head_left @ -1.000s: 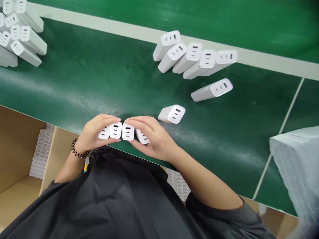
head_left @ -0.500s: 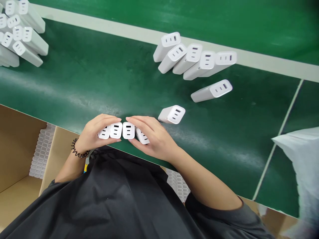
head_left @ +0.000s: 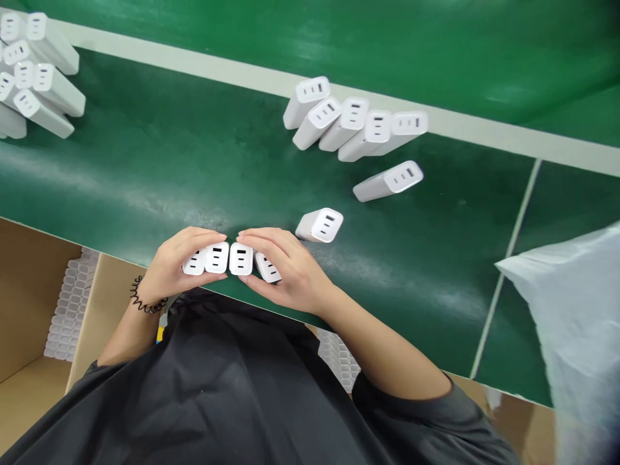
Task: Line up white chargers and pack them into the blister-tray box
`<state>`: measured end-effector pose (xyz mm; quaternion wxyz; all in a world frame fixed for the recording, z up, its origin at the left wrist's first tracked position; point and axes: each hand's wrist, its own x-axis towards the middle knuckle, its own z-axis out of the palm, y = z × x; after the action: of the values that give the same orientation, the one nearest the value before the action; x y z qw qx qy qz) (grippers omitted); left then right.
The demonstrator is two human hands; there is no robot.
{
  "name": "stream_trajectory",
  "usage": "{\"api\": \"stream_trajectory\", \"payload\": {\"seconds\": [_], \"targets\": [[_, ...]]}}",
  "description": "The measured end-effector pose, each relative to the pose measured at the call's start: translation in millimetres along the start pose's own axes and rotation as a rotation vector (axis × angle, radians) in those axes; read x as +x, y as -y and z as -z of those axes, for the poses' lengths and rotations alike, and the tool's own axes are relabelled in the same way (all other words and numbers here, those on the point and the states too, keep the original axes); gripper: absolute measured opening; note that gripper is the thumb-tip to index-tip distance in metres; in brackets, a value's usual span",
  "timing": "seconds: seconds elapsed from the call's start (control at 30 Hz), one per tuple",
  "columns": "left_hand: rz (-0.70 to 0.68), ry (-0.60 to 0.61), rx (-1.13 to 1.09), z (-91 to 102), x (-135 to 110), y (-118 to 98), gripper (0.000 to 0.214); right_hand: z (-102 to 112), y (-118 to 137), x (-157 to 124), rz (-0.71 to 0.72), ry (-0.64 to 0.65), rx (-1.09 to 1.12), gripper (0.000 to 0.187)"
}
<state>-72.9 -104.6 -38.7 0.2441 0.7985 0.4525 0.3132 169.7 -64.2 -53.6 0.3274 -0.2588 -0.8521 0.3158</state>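
At the near edge of the green belt, both my hands clasp a row of white chargers standing port-face up. My left hand is curled round the two left ones. My right hand is curled round the two right ones. The fingertips of both hands nearly meet over the row. One more white charger lies just beyond my right hand, apart from it.
A fan of several chargers lies at the belt's far side, with a single one below it. Another pile is at far left. A cardboard box with white trays sits lower left. A white bag is at right.
My hands keep the same grip on the row of chargers. The whole scene has slid a little left and down in the picture, and the white bag at right shows more.
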Motion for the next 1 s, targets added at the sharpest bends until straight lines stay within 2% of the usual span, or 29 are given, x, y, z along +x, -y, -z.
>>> {"api": "stream_trajectory", "payload": {"seconds": [0.13, 0.2, 0.27, 0.37, 0.43, 0.53, 0.6, 0.67, 0.83, 1.0], "targets": [[0.001, -0.002, 0.011, 0.9, -0.3, -0.4, 0.053, 2.3, 4.1, 4.0, 0.091, -0.094, 0.015, 0.048], [-0.002, -0.003, 0.024, 1.1, -0.5, -0.2, 0.053, 13.0, 9.1, 6.0, 0.130, -0.157, 0.035, 0.052], [-0.001, -0.005, 0.039, 1.3, -0.6, 0.2, 0.054, 32.5, 15.1, 5.4, 0.123, -0.256, 0.055, 0.054], [0.010, -0.003, 0.040, 1.6, -0.3, 0.4, 0.054, 72.4, 21.2, -4.6, -0.009, -0.483, 0.079, 0.054], [0.013, -0.008, 0.031, 2.0, -0.1, 0.2, 0.054, 96.8, 20.9, -17.4, -0.175, -0.544, 0.062, 0.053], [0.024, -0.007, 0.030, 2.9, -0.3, -0.6, 0.053, 116.1, 12.3, -38.3, -0.330, -0.386, -0.014, 0.056], [0.050, 0.012, 0.039, 3.7, -1.0, -1.2, 0.052, 115.3, 3.0, -47.8, -0.355, -0.253, -0.072, 0.054], [0.071, 0.025, 0.043, 4.3, -2.0, -1.6, 0.053, 107.3, -6.1, -51.9, -0.369, -0.172, -0.120, 0.048], [0.104, 0.009, 0.011, 3.9, -4.3, -1.5, 0.055, 87.9, -17.9, -49.9, -0.340, -0.129, -0.208, 0.043], [0.134, 0.003, -0.007, 3.1, -5.5, -0.2, 0.057, 85.3, -18.3, -50.5, -0.344, -0.113, -0.199, 0.047]]}}
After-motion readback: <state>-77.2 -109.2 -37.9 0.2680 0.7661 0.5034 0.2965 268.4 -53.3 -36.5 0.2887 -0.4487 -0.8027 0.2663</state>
